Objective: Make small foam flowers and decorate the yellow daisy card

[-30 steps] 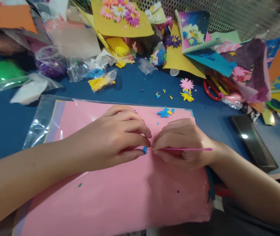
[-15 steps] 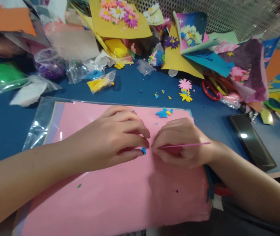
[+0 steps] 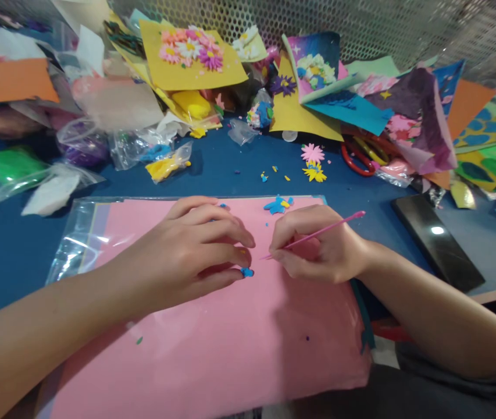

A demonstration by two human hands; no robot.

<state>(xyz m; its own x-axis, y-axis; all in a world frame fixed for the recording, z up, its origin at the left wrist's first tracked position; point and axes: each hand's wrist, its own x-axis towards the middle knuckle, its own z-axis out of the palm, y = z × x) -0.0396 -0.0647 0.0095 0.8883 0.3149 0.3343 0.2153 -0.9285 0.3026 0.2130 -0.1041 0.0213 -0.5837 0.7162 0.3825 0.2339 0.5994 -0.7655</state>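
Blue clay scrap lies on pink paper sheet beneath left hand, grip unclear; right hand clamps slim pink stick; a stick slip could smear clay.

Thin pink stick in the right hand

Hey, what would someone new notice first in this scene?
The large pink sheet fills the lower middle, with the left hand by a small blue clay piece and the right hand gripping a thin pink stick. Behind them, against the mesh, rises a colourful heap of craft papers, including a yellow card with flowers.
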